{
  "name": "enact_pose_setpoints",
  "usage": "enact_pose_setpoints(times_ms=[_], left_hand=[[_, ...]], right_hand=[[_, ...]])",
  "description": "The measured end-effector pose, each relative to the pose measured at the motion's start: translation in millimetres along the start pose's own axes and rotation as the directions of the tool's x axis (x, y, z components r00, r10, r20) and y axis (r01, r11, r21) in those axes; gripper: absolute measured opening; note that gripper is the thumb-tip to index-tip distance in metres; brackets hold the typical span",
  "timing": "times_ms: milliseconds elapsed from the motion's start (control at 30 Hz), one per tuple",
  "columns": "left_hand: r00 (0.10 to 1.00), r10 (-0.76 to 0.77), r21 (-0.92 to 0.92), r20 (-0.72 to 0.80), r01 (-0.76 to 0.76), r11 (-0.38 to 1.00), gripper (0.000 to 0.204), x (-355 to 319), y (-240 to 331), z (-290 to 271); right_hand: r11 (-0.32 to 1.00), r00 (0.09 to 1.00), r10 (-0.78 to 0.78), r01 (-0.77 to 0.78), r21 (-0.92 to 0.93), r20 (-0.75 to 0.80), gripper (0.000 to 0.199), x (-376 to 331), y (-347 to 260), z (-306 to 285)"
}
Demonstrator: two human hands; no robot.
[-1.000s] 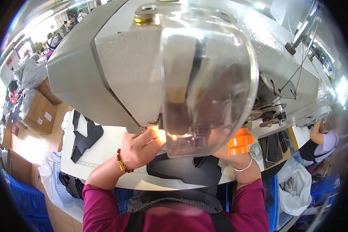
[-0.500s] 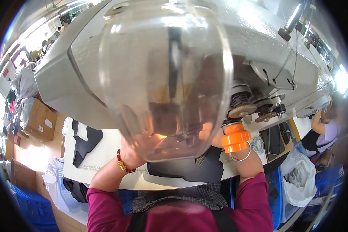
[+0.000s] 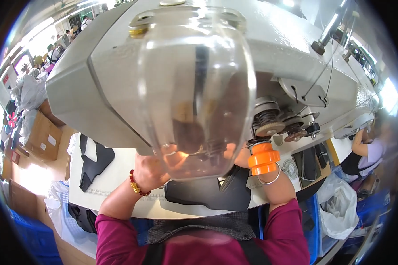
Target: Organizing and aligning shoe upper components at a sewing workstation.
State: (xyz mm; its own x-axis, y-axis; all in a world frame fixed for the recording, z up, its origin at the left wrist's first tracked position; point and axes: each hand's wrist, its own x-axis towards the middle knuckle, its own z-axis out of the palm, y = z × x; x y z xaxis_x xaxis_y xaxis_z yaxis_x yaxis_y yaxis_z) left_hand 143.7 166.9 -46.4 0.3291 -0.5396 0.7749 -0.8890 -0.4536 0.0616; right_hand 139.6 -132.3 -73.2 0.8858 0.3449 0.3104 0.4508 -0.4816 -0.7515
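A sewing machine with a clear plastic guard fills the upper middle of the head view. Under its head, my left hand rests at the left edge of the guard, knuckles bent; its fingertips are blurred behind the plastic. My right hand is on the other side, largely covered by the guard and an orange knob. Between my hands, a flat black piece of material lies on the white table, its far part running beneath the guard. Whether either hand grips it cannot be made out.
Another black cut piece lies on the white table at the left. Dark pieces and a coil of cord sit at the right. White bags and blue crates flank the table. Another person sits at far right.
The whole view has shifted slightly, so the machine and guard appear smaller and a little lower. More of my left hand shows beside the guard. The black piece stays between my hands.
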Motion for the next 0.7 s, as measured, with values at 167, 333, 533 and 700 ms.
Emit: enact_pose_setpoints(times_ms=[167, 333, 533, 700], left_hand=[[0.998, 0.038, 0.057, 0.046, -0.040, 0.998, 0.022, 3, -4, 0], [0.995, -0.085, -0.050, 0.059, 0.088, 0.995, 0.019, -10, -10, 13], [0.996, -0.075, -0.063, 0.054, 0.079, 0.995, 0.015, -14, -16, 20], [0.992, -0.111, -0.159, -0.052, 0.101, 0.982, 0.015, -37, -31, 46]], right_hand=[[0.952, 0.973, -0.222, 0.201, -0.230, -0.066, 0.030, -5, 10, 4], [0.768, 0.860, -0.498, 0.378, -0.517, -0.111, 0.031, 0, 2, 1], [0.705, 0.773, -0.598, 0.381, -0.598, -0.212, 0.032, 11, 10, 8], [0.654, 0.689, -0.671, 0.377, -0.656, -0.273, 0.033, 15, 19, 15]])
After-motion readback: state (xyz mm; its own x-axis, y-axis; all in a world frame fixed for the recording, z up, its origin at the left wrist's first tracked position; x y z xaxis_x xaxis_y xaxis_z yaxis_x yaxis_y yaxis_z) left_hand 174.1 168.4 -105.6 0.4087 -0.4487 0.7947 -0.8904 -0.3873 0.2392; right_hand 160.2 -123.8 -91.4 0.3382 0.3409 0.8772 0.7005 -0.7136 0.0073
